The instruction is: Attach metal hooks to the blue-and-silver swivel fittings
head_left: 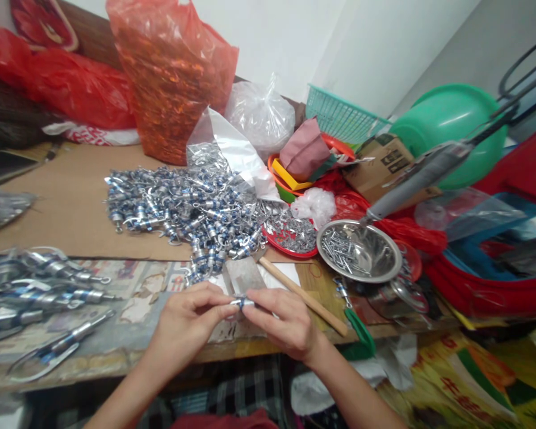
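Lower left: we have silver-and-blue parts (40,292) on the bench (107,336), then a strip of worn surface up to our left hand (187,316). Bench front edge runs just below both hands. Lower centre: left hand and right hand (286,319) grasp a small blue-and-silver piece (242,302) by fingertips; long axis roughly crosswise, can't tell which end leads. Grey block (243,275) just behind; wooden handle (302,296) limits room rightward, then steel bowl (377,253).
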{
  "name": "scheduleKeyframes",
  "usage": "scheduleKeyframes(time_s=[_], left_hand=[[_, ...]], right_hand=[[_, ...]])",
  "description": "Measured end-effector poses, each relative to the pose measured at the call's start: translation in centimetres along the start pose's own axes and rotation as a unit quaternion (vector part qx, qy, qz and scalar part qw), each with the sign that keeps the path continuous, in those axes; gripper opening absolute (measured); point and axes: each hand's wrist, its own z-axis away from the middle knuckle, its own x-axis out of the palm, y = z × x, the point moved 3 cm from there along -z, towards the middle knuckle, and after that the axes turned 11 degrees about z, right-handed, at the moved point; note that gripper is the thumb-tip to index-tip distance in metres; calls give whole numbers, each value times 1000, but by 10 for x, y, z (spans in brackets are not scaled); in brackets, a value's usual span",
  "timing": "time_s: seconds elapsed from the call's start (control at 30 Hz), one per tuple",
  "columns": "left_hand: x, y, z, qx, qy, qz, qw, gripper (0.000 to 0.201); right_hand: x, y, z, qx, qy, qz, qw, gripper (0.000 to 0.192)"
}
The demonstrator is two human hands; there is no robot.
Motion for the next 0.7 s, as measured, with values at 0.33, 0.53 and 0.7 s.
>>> scheduleKeyframes(time_s=[0.33, 0.53, 0.7], left_hand=[[6, -1, 1, -103, -11, 89, 991, 13], [11, -19, 6, -146, 28, 224, 963, 57], [12, -25, -2, -173, -29, 247, 953, 62]], right_hand=[[12, -6, 2, 198, 54, -126, 971, 21], [18, -6, -4, 297, -6, -202, 933, 12], [14, 72, -1, 342, -69, 40, 936, 25]])
